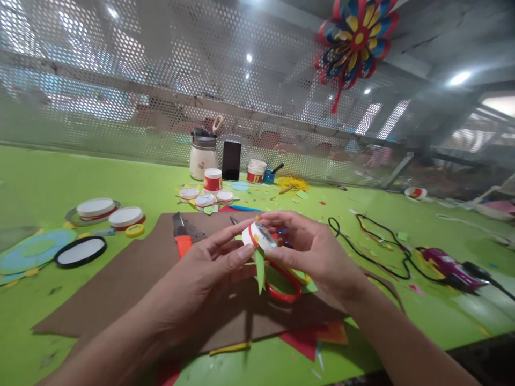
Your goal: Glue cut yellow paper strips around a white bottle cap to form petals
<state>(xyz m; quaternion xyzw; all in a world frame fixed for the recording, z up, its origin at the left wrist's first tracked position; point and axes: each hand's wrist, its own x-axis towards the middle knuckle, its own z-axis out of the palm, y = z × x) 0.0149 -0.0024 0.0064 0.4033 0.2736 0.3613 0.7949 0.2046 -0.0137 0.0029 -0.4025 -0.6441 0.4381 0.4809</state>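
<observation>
At the near edge of the green worktop (48,177) lie red paper offcuts (302,342) and a yellow strip (229,348), partly under a brown cardboard sheet (132,279) that covers the near centre. Above this sheet, both hands hold one small round lid (260,236), white with a red rim, clear of the surface. The left hand (217,262) pinches its left edge between thumb and forefinger. The right hand (317,249) grips its right side, fingers curled over the top. A green paper strip (260,272) hangs from the lid. Directly below, on the sheet, lies a red loop (284,288), partly covered by the right hand; what it belongs to cannot be determined. An orange utility knife (183,236) lies on the far left part of the sheet. Toward the left edge are a blue disc (34,251), a black-rimmed white disc (80,252), a yellow tape roll (134,230) and two larger white lids (95,208). Toward the right edge a pink glue gun (446,265) lies with its black cable (374,241) looped on the surface. Along the far edge stand a white jar (203,155), a dark phone (231,160), a red-and-white pot (213,180), a blue cup (269,176) and yellow shreds (293,184). Behind them is a perforated mesh wall (120,80), with a multicoloured paper pinwheel (356,37) hanging in front of it.
</observation>
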